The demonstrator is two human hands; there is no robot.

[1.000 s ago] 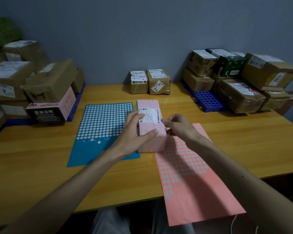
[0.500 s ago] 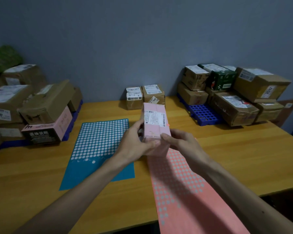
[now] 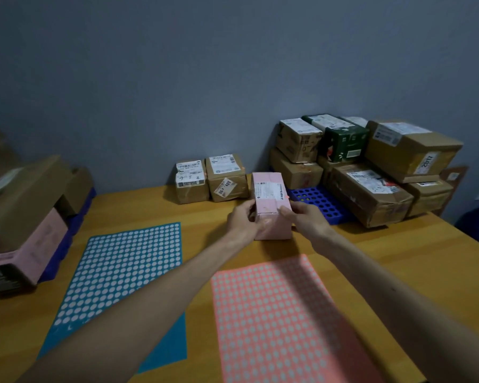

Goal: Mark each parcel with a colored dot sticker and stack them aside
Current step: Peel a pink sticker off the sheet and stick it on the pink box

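Far left: stacked parcels, brown and pink, at surface edge. Blue dot sticker sheet flat just right of them. Two small brown parcels side by side against wall. Your left hand grips left side of pink parcel, fingers curled round near corner. Parcel sits mid-surface, label up, beyond coral sticker sheet; cannot tell whether base touches surface. Your right hand clamps right side, thumb on top. Right: blue pallet, stack of brown and green parcels.
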